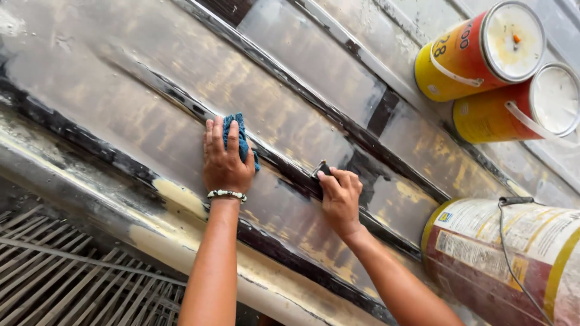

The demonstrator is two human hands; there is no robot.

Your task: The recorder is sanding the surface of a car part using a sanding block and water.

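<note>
- Ribbed metal panel: fills most of the view; grey, worn surface with yellowish patches and dark raised ribs running diagonally from upper left to lower right.
- Large paint bucket: lower right, lying against the panel; red and yellow with a pale label and a thin wire handle.
- Metal grating: lower left corner, below the panel's pale edge.
- Two paint cans: upper right, touching one another; red and yellow bodies with white, paint-stained lids.
- Left hand: laid flat on the panel, fingers spread; the grip presses a blue cloth against a dark rib. A beaded bracelet circles the wrist.
- Right hand: just right of the left hand, on the same rib; the grip is closed around a small dark scraper-like tool, whose tip touches the rib. The tool's exact kind cannot be told.
</note>
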